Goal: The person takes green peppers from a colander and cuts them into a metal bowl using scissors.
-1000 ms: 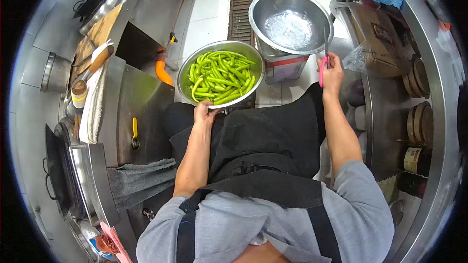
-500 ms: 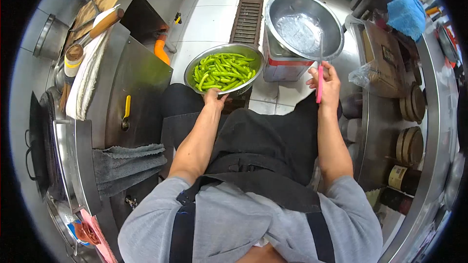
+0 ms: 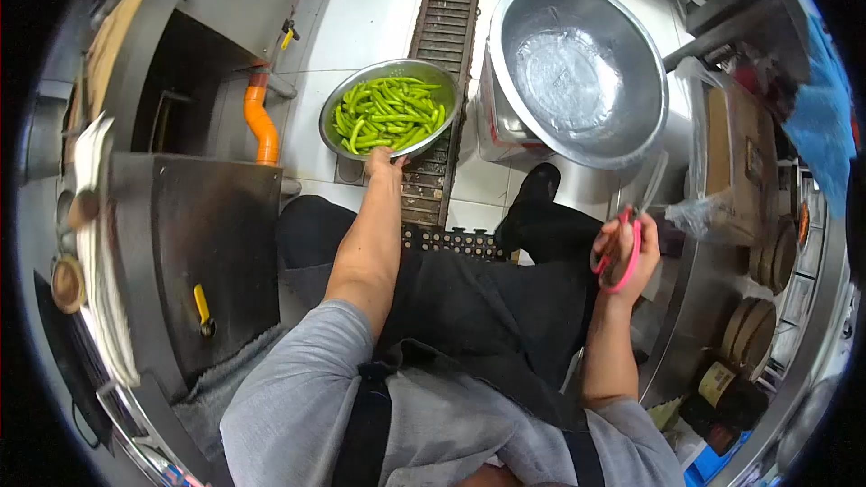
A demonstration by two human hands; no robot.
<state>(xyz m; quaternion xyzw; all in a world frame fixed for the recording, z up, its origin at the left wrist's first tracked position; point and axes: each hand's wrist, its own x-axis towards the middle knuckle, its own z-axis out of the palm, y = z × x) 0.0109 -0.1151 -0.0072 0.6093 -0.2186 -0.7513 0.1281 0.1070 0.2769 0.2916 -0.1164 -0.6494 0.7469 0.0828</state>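
Observation:
My left hand [image 3: 384, 162] grips the near rim of a steel bowl [image 3: 334, 152], its fingers partly hidden beneath it. Long green chili peppers [image 3: 390, 114] lie heaped in that bowl. On the right, my right hand [image 3: 635, 261] is closed around scissors [image 3: 622, 257] with pink handles, fingers in the loops and the blades pointing up and away from me. Beyond the scissors a larger steel basin [image 3: 577, 81], tilted in view, rests on a box-like container [image 3: 492, 117]; its bottom looks wet or shiny.
A slotted floor drain [image 3: 444, 27] runs between white tiles. To the left are a steel counter [image 3: 207, 243] with a yellow-handled valve [image 3: 204, 311] and an orange pipe [image 3: 262, 122]. Shelving on the right holds a cardboard box [image 3: 749, 149] in plastic and dark bottles [image 3: 731, 388].
My view has shifted. The pepper bowl sits slightly further left and up, still in my left hand. My right hand has dropped away from the basin and turned, showing the scissors' loops.

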